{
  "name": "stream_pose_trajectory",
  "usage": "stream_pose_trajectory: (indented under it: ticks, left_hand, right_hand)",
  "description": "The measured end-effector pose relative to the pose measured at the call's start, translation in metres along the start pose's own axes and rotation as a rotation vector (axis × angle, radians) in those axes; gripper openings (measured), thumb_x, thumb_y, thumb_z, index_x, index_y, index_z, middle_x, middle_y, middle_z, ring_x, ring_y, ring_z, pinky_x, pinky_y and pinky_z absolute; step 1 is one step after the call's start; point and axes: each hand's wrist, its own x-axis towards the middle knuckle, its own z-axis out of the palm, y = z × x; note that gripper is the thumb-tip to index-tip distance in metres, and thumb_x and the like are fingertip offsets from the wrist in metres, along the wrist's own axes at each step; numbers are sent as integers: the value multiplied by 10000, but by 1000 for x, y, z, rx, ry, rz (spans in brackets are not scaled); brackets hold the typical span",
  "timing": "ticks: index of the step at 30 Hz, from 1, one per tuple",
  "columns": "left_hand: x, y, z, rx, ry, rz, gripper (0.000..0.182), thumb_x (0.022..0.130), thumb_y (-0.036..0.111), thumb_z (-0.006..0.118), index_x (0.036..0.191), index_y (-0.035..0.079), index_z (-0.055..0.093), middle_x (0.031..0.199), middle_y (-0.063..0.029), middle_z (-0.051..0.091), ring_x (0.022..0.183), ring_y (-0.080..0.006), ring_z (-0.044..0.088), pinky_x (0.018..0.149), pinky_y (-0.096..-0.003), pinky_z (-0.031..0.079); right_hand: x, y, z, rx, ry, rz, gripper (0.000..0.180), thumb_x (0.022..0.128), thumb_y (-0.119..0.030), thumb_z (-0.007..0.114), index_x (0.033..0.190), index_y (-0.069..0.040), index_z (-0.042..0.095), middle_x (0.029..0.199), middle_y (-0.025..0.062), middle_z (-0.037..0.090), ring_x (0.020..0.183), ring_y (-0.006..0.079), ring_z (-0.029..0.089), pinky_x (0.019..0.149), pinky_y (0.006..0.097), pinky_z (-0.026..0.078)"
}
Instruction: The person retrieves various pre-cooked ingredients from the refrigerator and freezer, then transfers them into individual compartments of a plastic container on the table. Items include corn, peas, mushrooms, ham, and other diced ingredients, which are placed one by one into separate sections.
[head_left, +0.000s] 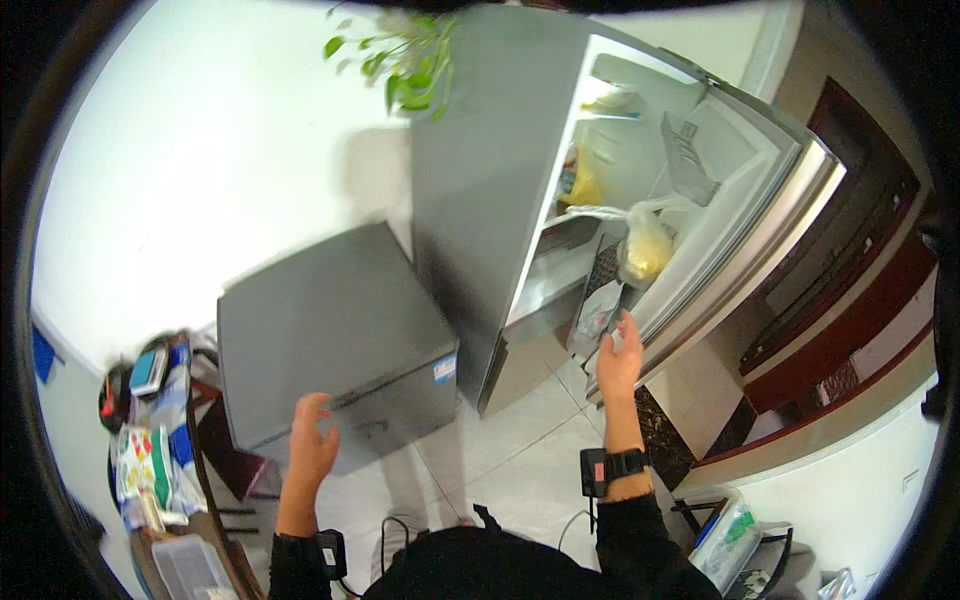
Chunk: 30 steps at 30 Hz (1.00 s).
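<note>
My left hand (313, 435) is raised at the front edge of a low grey chest freezer (337, 322), fingers apart and holding nothing; whether it touches the edge I cannot tell. A tall grey refrigerator (480, 172) stands beside it with its door (720, 270) swung out. My right hand (621, 356) is empty, fingers spread, just below the refrigerator's lower door shelf. Above that hand a clear plastic bag with yellow contents (646, 247) sits by the door, and a grey packet (686, 157) is higher up. Another yellow bag (585, 180) lies on an inner shelf.
At the left, a table (199, 465) bears a clear plastic container (191, 566), packets and a blue box. A trailing green plant (416, 75) hangs beside the refrigerator top. A clear storage bin (724, 540) stands lower right. Dark reddish doors (832, 225) are at the right.
</note>
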Motion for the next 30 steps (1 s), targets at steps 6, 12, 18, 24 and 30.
stream_pose_trajectory:
  ticks: [6,12,18,24,30]
  left_hand:
    - [86,64,94,83,-373,256,215,740,160,665,625,28,540,594,-107,552,673,-311,562,771,-396,456]
    - [148,109,189,-155,-616,263,148,769,133,634,736,30,533,708,-101,570,648,-261,572,656,-335,479]
    - [199,144,250,-317,-828,434,126,820,137,620,876,26,602,815,-98,618,677,-174,588,584,-287,458]
    - [226,137,267,-73,-917,399,276,803,221,644,630,25,555,590,-111,524,495,-273,504,469,-343,393]
    - [231,138,270,-25,-594,248,258,792,212,661,649,13,579,601,-112,547,509,-276,518,471,-342,407]
  right_hand:
    - [0,38,-6,-36,58,78,487,783,13,535,1253,-8,408,1204,189,485,1091,329,492,898,417,408]
    - [8,25,-6,-68,211,79,328,808,28,524,1135,9,502,1076,162,541,951,259,551,821,343,446]
    - [94,-26,40,286,124,-97,209,830,-34,566,1036,-6,553,904,139,581,738,224,577,687,294,477]
    - [232,-50,84,378,124,-187,286,831,-112,583,1096,-19,528,985,152,574,840,272,583,743,338,472]
    - [390,-46,141,306,112,-364,439,803,-209,618,1196,-61,490,1161,196,524,1043,343,532,881,400,432]
